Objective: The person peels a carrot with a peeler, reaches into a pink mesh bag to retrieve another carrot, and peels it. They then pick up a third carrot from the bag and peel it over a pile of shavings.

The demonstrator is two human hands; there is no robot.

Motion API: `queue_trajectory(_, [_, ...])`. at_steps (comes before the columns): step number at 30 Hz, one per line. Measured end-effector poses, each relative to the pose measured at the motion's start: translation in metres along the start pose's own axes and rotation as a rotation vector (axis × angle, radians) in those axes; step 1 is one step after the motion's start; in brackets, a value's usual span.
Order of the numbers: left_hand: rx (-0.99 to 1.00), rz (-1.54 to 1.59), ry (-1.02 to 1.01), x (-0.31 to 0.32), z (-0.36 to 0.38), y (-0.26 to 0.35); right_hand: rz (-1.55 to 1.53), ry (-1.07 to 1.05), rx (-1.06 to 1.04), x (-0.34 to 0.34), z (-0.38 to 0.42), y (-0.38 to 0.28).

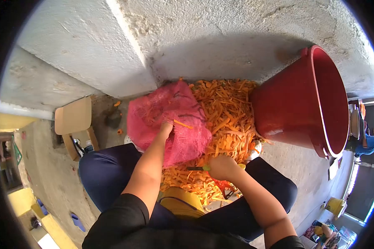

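Closest to us are our own black sleeves and dark trousers, knees spread around a yellow stool [183, 203] on the concrete floor [45, 166]. Going from left, a small wooden stool [73, 118] stands against the wall, well apart from us. Next comes the pink mesh sack [170, 120], lying on the heap of orange carrot peelings [226, 112]; our left hand [166, 126] is clenched on the sack's netting near its opening. Our right hand [222, 166] is closed around a peeler [197, 168], its green handle and dark blade pointing toward the sack, just above the peelings. To the right, a red bucket [303, 108] leans tilted beside the heap, touching its edge. We judge that the blade sits near the left forearm, so a slip could nick it, and a hard tug on the netting could scatter peelings over the floor. We cannot see what the sack holds, nor inside the bucket; the peeler's grip is hidden in our fist, and the room's far right edge is too small to read.
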State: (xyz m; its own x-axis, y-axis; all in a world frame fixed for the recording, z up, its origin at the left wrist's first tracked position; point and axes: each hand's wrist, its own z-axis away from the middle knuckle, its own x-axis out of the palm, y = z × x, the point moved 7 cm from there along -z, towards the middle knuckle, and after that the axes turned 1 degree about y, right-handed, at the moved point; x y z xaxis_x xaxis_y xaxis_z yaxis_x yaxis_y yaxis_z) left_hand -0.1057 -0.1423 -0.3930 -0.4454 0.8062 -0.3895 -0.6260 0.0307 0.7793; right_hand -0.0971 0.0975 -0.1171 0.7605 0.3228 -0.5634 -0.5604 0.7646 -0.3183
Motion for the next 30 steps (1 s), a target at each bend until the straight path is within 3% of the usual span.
queue_trajectory(3, [0.217,-0.452,-0.150,0.017,-0.023,-0.065,-0.016,-0.038,-0.002,0.001,-0.004,-0.002])
queue_trajectory(5, [0.358,-0.926,-0.236,0.013,0.009,-0.023,-0.016,-0.058,-0.029,-0.004,-0.004,-0.005])
queue_trajectory(7, [0.457,-1.258,-0.611,0.025,0.032,-0.025,-0.020,-0.063,-0.037,-0.005,-0.005,-0.005])
queue_trajectory(8, [0.445,-1.227,-0.502,0.043,-0.012,-0.117,-0.020,-0.058,-0.033,-0.004,-0.007,-0.004])
queue_trajectory(11, [0.486,-1.245,-0.255,0.038,-0.023,-0.149,-0.061,-0.033,-0.024,-0.005,-0.008,-0.001])
queue_trajectory(14, [0.468,-1.199,-0.483,0.040,0.001,-0.118,-0.053,-0.022,-0.013,0.000,-0.014,0.002])
queue_trajectory(17, [0.373,-1.238,-0.466,0.013,0.073,0.027,-0.024,-0.043,-0.047,0.006,-0.016,0.002])
queue_trajectory(20, [0.873,-1.421,-0.626,0.045,0.066,-0.047,-0.041,-0.018,-0.084,0.004,-0.017,0.000])
queue_trajectory(23, [0.884,-1.152,-0.470,0.037,0.068,-0.049,-0.044,-0.004,-0.068,0.000,-0.018,0.001])
queue_trajectory(26, [0.338,-1.085,-0.710,0.037,0.047,-0.088,-0.047,-0.004,-0.051,-0.002,-0.019,0.004])
queue_trajectory(27, [0.188,-1.028,-0.708,0.035,0.038,-0.114,-0.051,-0.002,-0.049,-0.002,-0.020,0.005])
queue_trajectory(29, [0.052,-0.798,-0.683,0.035,0.001,-0.218,-0.071,0.022,-0.033,-0.004,-0.021,0.012])
queue_trajectory(30, [0.038,-0.484,-0.675,0.032,-0.033,-0.303,-0.079,0.032,-0.027,-0.005,-0.022,0.015])
